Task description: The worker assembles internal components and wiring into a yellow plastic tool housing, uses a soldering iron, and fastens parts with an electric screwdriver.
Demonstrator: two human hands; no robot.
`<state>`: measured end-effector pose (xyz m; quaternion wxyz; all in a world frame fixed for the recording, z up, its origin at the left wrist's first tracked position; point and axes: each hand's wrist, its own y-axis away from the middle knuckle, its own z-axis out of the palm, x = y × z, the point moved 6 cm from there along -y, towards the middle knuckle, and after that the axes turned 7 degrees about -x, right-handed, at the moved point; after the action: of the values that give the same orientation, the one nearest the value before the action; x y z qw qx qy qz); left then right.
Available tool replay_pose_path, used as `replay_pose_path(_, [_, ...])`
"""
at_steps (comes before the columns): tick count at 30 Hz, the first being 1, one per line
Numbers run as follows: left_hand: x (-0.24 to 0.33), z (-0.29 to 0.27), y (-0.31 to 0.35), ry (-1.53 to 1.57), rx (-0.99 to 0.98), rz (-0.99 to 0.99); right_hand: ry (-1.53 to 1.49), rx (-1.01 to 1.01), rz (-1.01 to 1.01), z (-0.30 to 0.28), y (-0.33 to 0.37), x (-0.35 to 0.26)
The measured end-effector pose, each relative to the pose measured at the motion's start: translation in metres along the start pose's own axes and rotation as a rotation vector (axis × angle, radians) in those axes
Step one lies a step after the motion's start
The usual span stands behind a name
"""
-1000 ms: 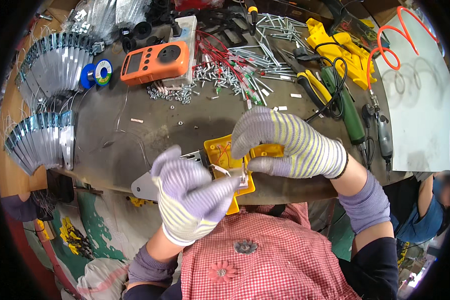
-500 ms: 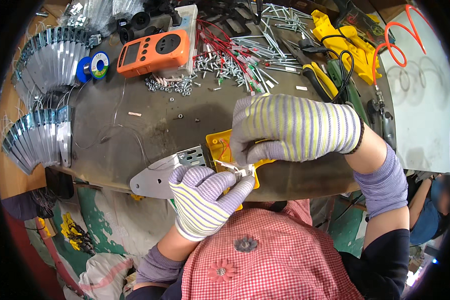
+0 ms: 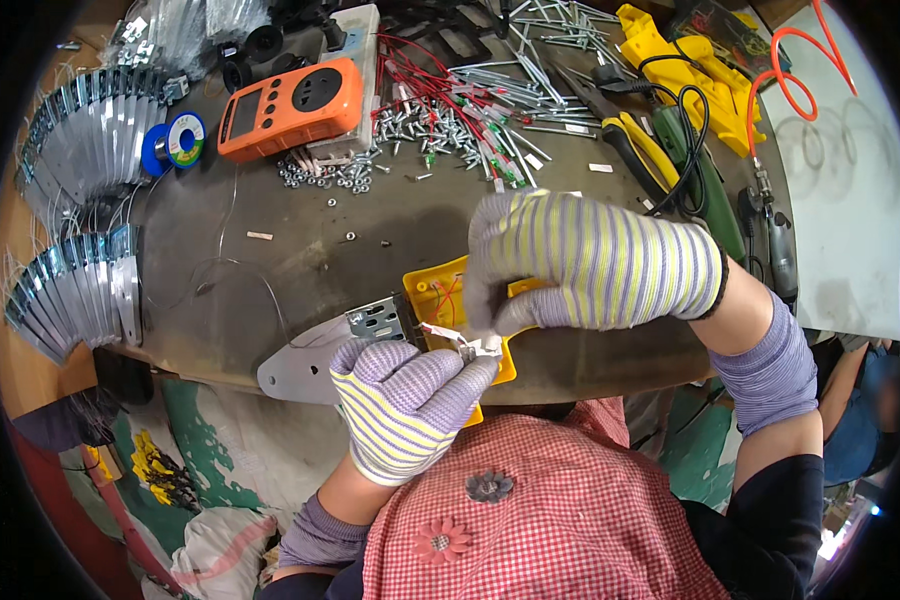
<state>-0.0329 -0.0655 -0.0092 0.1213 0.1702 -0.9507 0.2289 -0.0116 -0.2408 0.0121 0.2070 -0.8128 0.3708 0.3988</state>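
Observation:
Both my hands wear striped knit gloves and meet over a yellow plastic housing (image 3: 419, 283) near the table's front edge. My left hand (image 3: 402, 405) is closed, pinching a small white part (image 3: 484, 346) between thumb and fingertips. Just above that part, my right hand (image 3: 595, 258) has its fingers pressed together, pointing down; whatever they hold is hidden. Thin red wires (image 3: 448, 298) run inside the housing. A flat silver metal blade (image 3: 298, 372) with a slotted bracket (image 3: 378, 319) extends leftward from the housing, partly behind my left hand.
An orange multimeter (image 3: 290, 108) leans at the back, beside heaped screws (image 3: 410, 125) and red wires. Fanned metal blades (image 3: 75, 285) and a solder spool (image 3: 182, 140) lie left. Yellow-handled pliers (image 3: 638, 155), a green tool (image 3: 705, 185) and yellow housings (image 3: 670, 65) lie right. Another person's arm (image 3: 843, 385) shows far right.
The view has shifted slightly. My left hand has drawn a little to the left with the white part, while the right hand keeps nearly the same pose above it.

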Motion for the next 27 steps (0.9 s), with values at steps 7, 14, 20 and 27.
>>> replay_pose_path(7, [0.001, -0.002, 0.003, 0.017, -0.028, -0.01, 0.064, 0.055, -0.055, 0.009, 0.003, -0.015])
replay_pose_path(14, [-0.001, -0.003, -0.001, 0.035, -0.059, -0.01, 0.082, 0.058, 0.002, 0.005, 0.0, 0.002])
replay_pose_path(20, [-0.001, -0.004, 0.001, 0.031, -0.028, -0.04, 0.032, 0.051, -0.005, 0.006, 0.001, -0.003])
replay_pose_path(27, [-0.002, -0.002, -0.003, 0.096, -0.053, -0.01, 0.208, 0.157, -0.014, 0.009, 0.007, -0.014])
